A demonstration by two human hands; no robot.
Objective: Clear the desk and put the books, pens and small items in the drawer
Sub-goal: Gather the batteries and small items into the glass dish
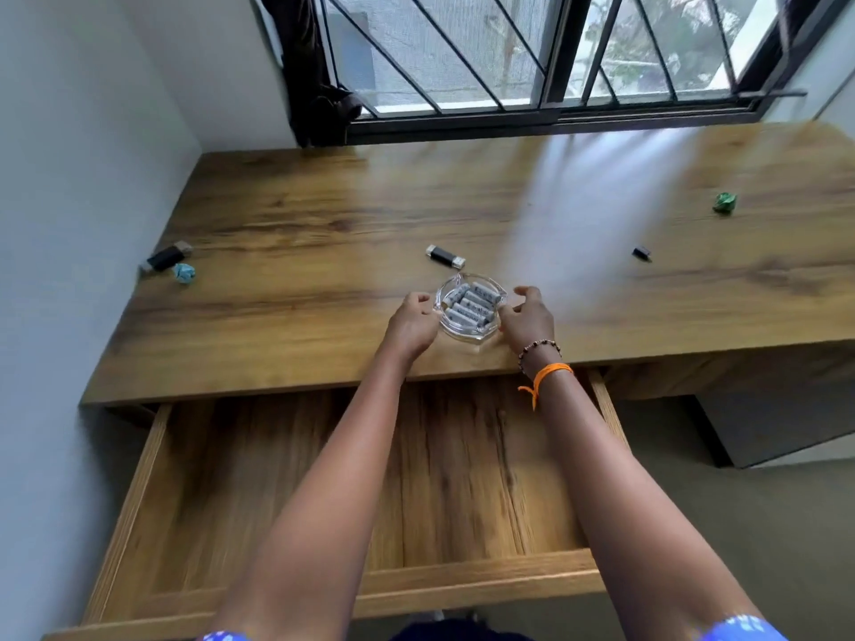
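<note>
Seen from above, a person reaches both bare arms over an open drawer toward a wooden desk under a barred window. Near the desk's front edge, at the centre of the view, stands a clear glass dish holding several small grey batteries lying side by side. The left hand is at the dish's 9 o'clock side, its fingers curled against the rim. The right hand is at the 3 o'clock side, fingers curled round the rim, with a bead bracelet and an orange string on the wrist. The dish sits on the desk between both hands.

At 12 o'clock from the dish, just beyond it, lies a black USB stick. Far out at 9 o'clock, by the wall, lie another black stick and a crumpled blue paper ball. At 2 o'clock, well apart, are a small black cap and a crumpled green paper ball.
</note>
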